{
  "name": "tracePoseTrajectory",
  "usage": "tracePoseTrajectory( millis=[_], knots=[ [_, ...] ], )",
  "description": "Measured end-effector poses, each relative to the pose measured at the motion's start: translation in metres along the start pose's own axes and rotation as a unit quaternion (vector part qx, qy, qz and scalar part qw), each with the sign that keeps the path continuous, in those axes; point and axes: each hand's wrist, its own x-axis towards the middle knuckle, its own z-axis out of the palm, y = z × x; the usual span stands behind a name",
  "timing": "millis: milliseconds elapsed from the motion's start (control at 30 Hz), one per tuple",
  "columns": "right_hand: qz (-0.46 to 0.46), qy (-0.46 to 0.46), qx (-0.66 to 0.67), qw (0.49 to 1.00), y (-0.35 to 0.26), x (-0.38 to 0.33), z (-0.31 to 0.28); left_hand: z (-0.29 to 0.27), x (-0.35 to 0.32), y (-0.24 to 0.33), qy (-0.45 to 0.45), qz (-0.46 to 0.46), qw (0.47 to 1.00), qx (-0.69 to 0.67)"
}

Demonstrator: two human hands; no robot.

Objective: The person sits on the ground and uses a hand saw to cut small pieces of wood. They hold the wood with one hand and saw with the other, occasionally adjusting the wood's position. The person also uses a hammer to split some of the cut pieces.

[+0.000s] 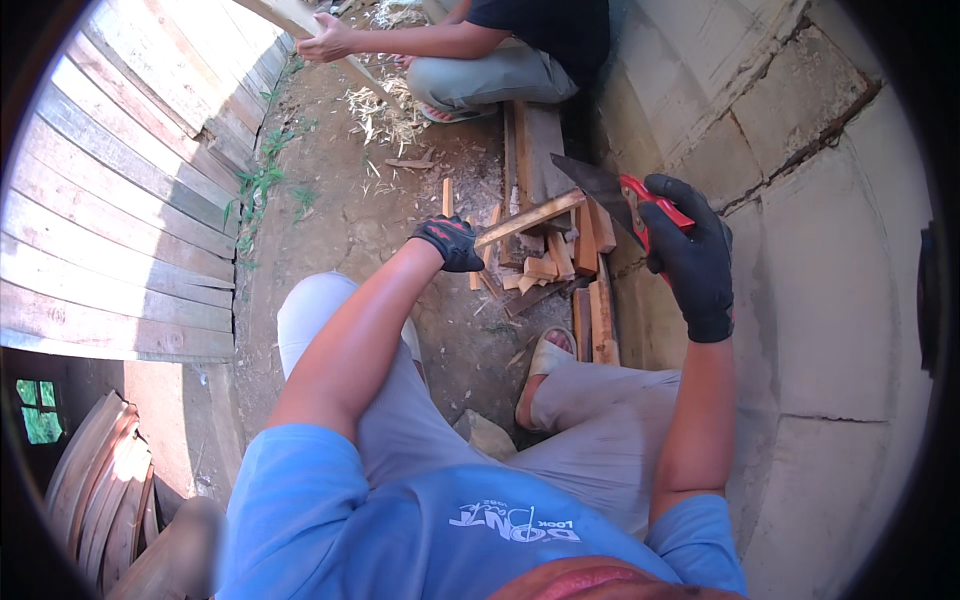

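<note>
Left hand [452, 243] stretched forward — grip grasping wood strip [530, 219]; right hand [692, 250] raised — grip clenched round red-handled saw [606, 190]

On my feed I can read white lettering [515, 523], large and small, on the blue shirt's [400, 540] chest. The left glove [452, 246] bears a red mark, perhaps lettering, too small to make out.

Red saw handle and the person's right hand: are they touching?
Touching. The head view shows the black-gloved right hand closed around the red saw handle, with no gap between them.
</note>
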Motion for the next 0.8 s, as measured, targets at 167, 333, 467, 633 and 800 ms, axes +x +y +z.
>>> tracePoseTrajectory(
  millis=[167, 333, 467, 633, 800],
  knots=[
    [-0.04, 0.019, -0.075, 0.996, 0.022, 0.008, -0.007, 0.031, 0.027, 0.012, -0.023, -0.006, 1.0, 0.001],
    [-0.036, 0.009, -0.069, 0.997, 0.014, 0.008, -0.007, 0.052, 0.048, -0.019, -0.04, -0.053, 0.998, -0.02],
    [-0.148, 0.062, -0.088, 0.983, 0.033, 0.017, -0.01, 0.081, 0.077, -0.023, -0.013, -0.079, 0.996, -0.029],
    [-0.109, 0.053, -0.069, 0.99, 0.038, 0.023, -0.012, 0.101, 0.104, -0.012, -0.016, -0.094, 0.995, 0.003],
    [-0.119, 0.054, -0.069, 0.989, 0.042, 0.024, -0.014, 0.118, 0.112, -0.007, 0.018, -0.108, 0.993, 0.031]
  ],
)
